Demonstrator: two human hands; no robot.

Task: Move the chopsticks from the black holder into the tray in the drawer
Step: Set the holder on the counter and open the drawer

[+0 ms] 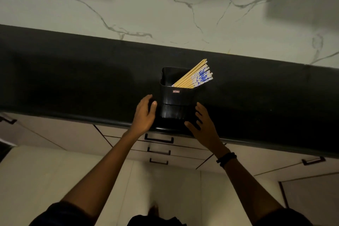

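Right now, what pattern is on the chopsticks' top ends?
Blue-and-white print on the chopsticks, plain tan below; head view.

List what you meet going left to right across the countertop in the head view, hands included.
Left hand → black holder → chopsticks, leaning out to the holder's right → right hand, all on or over the black countertop.
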